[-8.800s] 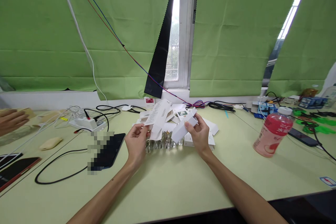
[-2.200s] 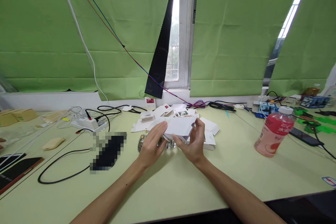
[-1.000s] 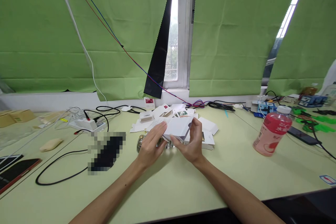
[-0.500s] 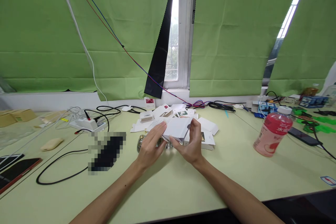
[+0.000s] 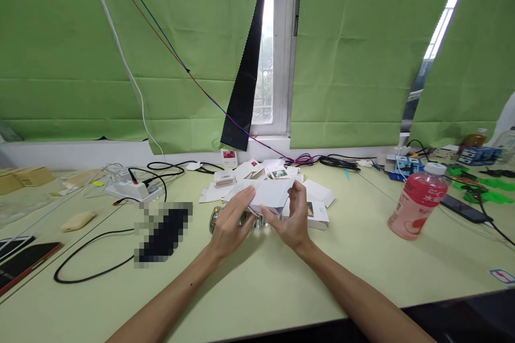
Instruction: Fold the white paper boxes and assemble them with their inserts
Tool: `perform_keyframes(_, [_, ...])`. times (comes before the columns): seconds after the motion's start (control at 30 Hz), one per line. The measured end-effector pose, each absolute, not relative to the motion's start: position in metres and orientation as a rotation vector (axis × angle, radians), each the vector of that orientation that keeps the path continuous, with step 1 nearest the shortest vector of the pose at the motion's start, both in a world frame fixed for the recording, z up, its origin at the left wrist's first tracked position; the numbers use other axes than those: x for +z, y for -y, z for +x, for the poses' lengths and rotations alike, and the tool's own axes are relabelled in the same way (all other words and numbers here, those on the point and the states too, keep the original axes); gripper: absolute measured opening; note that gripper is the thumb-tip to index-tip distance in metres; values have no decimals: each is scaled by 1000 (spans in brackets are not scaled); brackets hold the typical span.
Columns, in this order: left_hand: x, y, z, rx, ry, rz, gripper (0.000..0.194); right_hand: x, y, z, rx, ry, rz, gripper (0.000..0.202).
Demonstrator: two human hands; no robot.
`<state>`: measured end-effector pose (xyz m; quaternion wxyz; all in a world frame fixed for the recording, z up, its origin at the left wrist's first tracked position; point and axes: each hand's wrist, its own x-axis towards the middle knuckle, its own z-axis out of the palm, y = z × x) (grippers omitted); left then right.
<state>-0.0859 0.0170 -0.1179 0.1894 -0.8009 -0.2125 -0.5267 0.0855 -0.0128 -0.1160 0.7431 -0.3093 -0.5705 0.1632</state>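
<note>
Closest to the viewer, the front part of the table (image 5: 241, 300) is extending beneath both forearms. Above it, the left hand (image 5: 230, 225) and the right hand (image 5: 293, 222) are standing close together, and a white box (image 5: 270, 193) is lying between them, just beyond the thumbs. Neither hand is clearly nearer; both are touching the box. Its long axis is running roughly crosswise, from one hand toward the other, although the left end is disappearing under the left hand and its full length cannot be judged.

The left fingers (image 5: 242, 196) are lying nearly straight and together over the left side of the box. The right fingers (image 5: 298, 193) are curling around the right end, while the right thumb is pressing the near edge. Both sets of fingers are closing on the box, with only its thickness between fingers and thumb.

Shiny metallic objects (image 5: 213, 218) are resting on the table below and left of the box. Farther back, loose white cartons (image 5: 319, 193) are overlapping in a pile. A small box with a red picture (image 5: 229, 157) is standing behind the pile, near the wall.
</note>
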Motion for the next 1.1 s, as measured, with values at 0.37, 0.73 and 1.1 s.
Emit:
perform_keyframes(0.37, [-118,-17,-87,-1482,628,-2252,62,-113,13,86,404,1254,-672,70])
perform_keyframes(0.73, [-118,-17,-87,-1474,630,-2241,61,-115,12,86,370,1284,-675,71])
perform_keyframes(1.1, [-118,-17,-86,-1470,617,-2247,61,-115,12,85,388,1277,-691,70])
